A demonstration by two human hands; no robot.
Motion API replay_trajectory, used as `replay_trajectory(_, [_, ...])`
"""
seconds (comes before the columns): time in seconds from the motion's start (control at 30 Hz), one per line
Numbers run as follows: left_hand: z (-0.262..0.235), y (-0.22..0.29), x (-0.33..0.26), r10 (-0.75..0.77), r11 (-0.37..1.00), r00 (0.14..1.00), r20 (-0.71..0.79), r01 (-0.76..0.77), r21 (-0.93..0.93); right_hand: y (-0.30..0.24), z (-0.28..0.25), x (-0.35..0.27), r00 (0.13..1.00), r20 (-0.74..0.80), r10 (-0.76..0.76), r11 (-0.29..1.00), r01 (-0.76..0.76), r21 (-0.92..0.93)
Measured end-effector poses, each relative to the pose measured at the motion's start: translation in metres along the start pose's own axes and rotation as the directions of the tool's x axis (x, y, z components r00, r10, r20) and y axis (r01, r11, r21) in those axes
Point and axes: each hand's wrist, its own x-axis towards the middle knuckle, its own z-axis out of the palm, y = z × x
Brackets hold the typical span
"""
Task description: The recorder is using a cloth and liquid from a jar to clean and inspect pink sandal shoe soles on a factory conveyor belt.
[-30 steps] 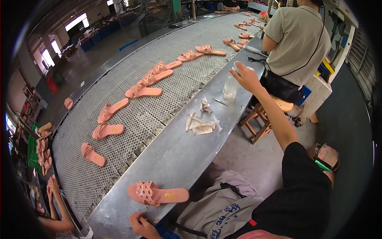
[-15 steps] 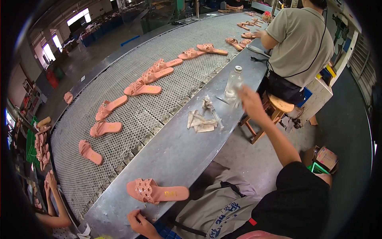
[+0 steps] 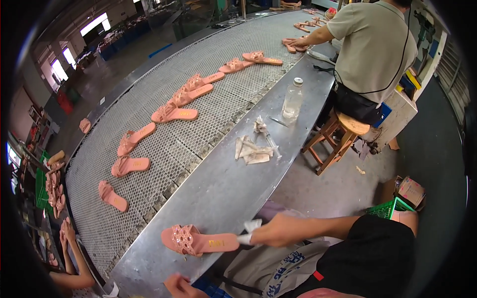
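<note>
A pink slide sandal [image 3: 200,241] with a studded cut-out strap lies on the metal ledge, its toe to the left and its heel toward me. My right hand [image 3: 273,231] is closed on a white cloth [image 3: 245,239], which touches or nearly touches the sandal's heel. Part of the cloth sticks up above my fingers. By the ledge's front edge, below the sandal, my left hand [image 3: 184,286] has loosely bent fingers and nothing visible in it; it is slightly blurred.
On the ledge [image 3: 218,198] are a crumpled rag [image 3: 254,150], a syringe [image 3: 274,145], a thin pointed tool [image 3: 278,121] and a clear bottle [image 3: 292,102]. Several pink sandals line the mesh conveyor [image 3: 164,144]. A co-worker [image 3: 372,54] sits on a wooden stool [image 3: 338,139].
My right hand has come back from beside the bottle to the sandal's heel, the white cloth now visible in it. My left hand has dropped slightly. The co-worker's arm reaches farther over the conveyor.
</note>
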Motion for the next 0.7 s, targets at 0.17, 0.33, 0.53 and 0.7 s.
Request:
replay_trajectory(0.17, [0.043,0.080,-0.038,0.334,0.879,0.942,0.033,-0.299,-0.371,-0.031,0.020,0.007,0.964,-0.158,-0.215,0.895,0.259,0.362])
replay_trajectory(0.33, [0.065,0.117,-0.063,-0.139,0.927,0.888,0.438,0.272,-0.258,-0.030,0.045,0.027,0.925,-0.332,-0.186,0.823,0.331,0.461])
replay_trajectory(0.53, [0.066,0.110,-0.065,-0.260,0.788,0.810,0.526,0.493,-0.369,-0.025,0.055,0.023,0.850,-0.508,-0.141,0.920,0.302,0.250])
replay_trajectory(0.7, [0.087,0.098,-0.069,0.415,0.910,0.884,0.216,-0.407,-0.080,-0.026,0.066,0.027,0.893,-0.328,0.309,0.752,-0.018,0.659])
